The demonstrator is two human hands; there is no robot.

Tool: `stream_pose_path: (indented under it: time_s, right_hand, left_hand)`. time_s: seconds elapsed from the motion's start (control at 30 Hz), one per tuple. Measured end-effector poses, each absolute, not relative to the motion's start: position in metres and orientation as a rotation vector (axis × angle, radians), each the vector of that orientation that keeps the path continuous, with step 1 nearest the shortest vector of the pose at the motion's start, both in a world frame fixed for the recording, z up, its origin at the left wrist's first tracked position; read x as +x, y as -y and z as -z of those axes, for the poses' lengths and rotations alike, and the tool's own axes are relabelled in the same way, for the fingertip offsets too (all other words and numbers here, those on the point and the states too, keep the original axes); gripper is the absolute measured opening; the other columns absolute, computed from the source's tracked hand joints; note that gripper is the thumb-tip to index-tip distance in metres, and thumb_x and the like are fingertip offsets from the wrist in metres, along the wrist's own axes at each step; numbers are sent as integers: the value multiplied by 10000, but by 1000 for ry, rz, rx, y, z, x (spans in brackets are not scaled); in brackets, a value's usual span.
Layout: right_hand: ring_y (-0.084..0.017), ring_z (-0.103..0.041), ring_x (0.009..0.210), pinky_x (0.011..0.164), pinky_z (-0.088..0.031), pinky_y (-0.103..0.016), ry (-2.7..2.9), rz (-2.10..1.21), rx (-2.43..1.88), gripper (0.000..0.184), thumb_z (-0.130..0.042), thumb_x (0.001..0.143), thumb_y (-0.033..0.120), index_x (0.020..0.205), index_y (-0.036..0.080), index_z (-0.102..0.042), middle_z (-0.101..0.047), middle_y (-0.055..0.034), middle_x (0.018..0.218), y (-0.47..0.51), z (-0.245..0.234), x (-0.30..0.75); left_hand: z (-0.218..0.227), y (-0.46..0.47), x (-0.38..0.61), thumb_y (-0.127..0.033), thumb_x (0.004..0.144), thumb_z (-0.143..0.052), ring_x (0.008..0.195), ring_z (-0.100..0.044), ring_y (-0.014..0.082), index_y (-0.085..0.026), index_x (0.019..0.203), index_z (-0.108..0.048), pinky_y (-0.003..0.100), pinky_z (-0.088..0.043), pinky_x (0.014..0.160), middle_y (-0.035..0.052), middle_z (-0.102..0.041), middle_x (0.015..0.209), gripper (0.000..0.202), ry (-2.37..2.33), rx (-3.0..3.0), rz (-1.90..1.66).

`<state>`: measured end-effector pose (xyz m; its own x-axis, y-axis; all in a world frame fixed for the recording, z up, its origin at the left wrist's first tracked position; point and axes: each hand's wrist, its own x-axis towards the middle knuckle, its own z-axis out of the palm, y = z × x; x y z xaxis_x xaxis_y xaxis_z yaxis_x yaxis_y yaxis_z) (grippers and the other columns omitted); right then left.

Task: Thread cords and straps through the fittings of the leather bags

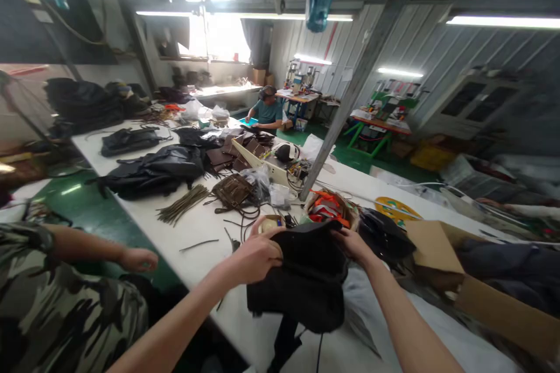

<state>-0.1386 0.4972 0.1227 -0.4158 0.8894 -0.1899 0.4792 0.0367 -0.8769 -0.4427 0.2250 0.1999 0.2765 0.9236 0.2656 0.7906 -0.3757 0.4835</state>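
Left hand and right hand are set apart, each clamped on the upper part of a black fabric bag; some of the right fingers are hidden by the cloth. At far left, a co-worker in a camouflage shirt has one bare hand hanging near the edge of the white table. On that table, a large black bag lies left of a bundle of olive strips. Next come a brown bag and clear plastic wrapping just beside it, with a seated person well beyond them. The black fabric bag is held over the near side of the table, a dark strap hanging below it. Behind it stands a container of orange items. Farther right are a yellow disc and an open cardboard box holding dark fabric.
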Motion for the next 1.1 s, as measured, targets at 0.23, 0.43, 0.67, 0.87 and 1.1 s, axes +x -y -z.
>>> stream_pose_path:
  time_s: [0.23, 0.43, 0.67, 0.87, 1.1]
  right_hand:
    - [-306, -711, 1000, 863, -564, -365, 1964, -1124, -1303, 552, -676, 880, 722, 1023, 203, -797, -785, -117, 1006, -447, -151, -155]
    - [-254, -709, 915, 816, -512, -293, 2792, -1045, -886, 399, -945, 668, 427, 1039, 303, -866, -805, -32, 960, -391, -194, -147]
    - [-202, -657, 720, 642, -414, -279, 2784, -961, -1039, 210, -734, 883, 417, 873, 252, -865, -767, -6, 766, -414, -212, -131]
    - [-177, -576, 673, 627, -386, -284, 2694, -981, -1048, 335, -653, 965, 486, 874, 209, -818, -712, 4, 732, -408, -203, -127]
    - [-224, -680, 836, 742, -439, -296, 2636, -920, -1122, 154, -753, 873, 365, 935, 272, -858, -797, -3, 884, -406, -199, -122]
  left_hand:
    - [-173, -216, -458, -235, 1004, -624, 1076, -750, 221, -243, 889, -797, 399, -288, 1301, 14, -840, 965, 207, -1551, 1932, -724]
    - [-172, -217, -484, -335, 1053, -532, 800, -671, 164, -248, 980, -756, 252, -472, 739, -7, -769, 892, 251, -1594, 1885, -635]
    - [-177, -226, -521, -533, 924, -741, 924, -591, 262, -234, 776, -706, 319, -412, 835, 32, -652, 693, 335, -1746, 1928, -564]
    - [-173, -231, -541, -466, 1004, -619, 871, -603, 219, -218, 853, -749, 319, -424, 873, 27, -735, 822, 319, -1828, 1900, -578]
    - [-176, -227, -546, -436, 873, -776, 974, -647, 261, -240, 886, -773, 306, -451, 857, 8, -716, 816, 197, -1792, 1970, -448]
